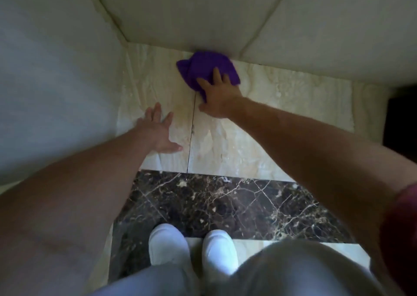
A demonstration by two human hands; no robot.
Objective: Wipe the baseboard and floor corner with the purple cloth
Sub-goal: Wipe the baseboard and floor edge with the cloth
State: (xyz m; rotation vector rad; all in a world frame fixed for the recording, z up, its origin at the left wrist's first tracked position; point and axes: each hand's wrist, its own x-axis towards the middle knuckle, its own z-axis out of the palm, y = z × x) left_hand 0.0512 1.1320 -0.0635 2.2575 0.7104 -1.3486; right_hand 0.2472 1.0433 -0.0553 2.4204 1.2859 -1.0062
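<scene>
The purple cloth (pixel 204 69) lies bunched on the cream marble floor (pixel 270 115), its far edge touching the foot of the pale back wall (pixel 203 20). My right hand (pixel 217 97) presses down flat on the cloth's near part, fingers spread over it. My left hand (pixel 159 130) rests open and flat on the cream floor tile, close to the left wall (pixel 56 81), holding nothing. The floor corner (pixel 128 44) where the two walls meet lies to the left of the cloth. No separate baseboard strip can be told apart from the wall.
A dark veined marble band (pixel 214 205) crosses the floor nearer to me. My two white shoes (pixel 191 248) stand on its near edge, with my grey trouser knees below. A dark opening (pixel 401 119) shows at the far right.
</scene>
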